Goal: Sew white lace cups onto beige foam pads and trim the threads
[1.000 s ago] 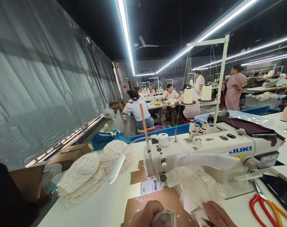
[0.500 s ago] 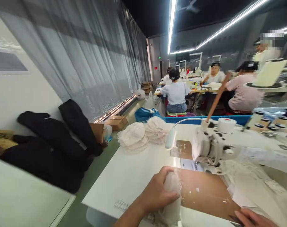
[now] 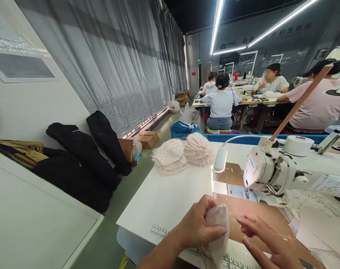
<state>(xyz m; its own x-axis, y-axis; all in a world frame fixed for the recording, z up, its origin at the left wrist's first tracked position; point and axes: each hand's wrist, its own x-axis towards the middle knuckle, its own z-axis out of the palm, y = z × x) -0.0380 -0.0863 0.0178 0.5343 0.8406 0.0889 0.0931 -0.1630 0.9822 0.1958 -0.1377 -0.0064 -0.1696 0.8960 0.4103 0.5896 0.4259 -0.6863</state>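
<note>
My left hand [image 3: 199,226] grips a pale, thin fabric piece [image 3: 221,220] over the front part of the white sewing table [image 3: 142,201]. Just right of that fabric, my right hand [image 3: 265,239] is spread, its fingers apart and nothing between them, above a brown board [image 3: 243,213]. Behind both hands stands a white sewing machine [image 3: 265,168], its needle area over a metal plate [image 3: 240,191]. Two stacks of pale lacy pieces, a left one [image 3: 170,157] and a right one [image 3: 198,149], lie at the table's back left.
A small lamp [image 3: 221,160] on a bent arm hangs left of the machine. More pale fabric [image 3: 312,216] lies at the right. Black bundles [image 3: 83,168] and a cardboard box [image 3: 147,139] are on the left. Several people sit at machines farther back, one in a white shirt [image 3: 220,104].
My right hand has moved left and up from the board's lower right edge, towards the fabric in my left hand. The view has shifted, and the scene looks sharper.
</note>
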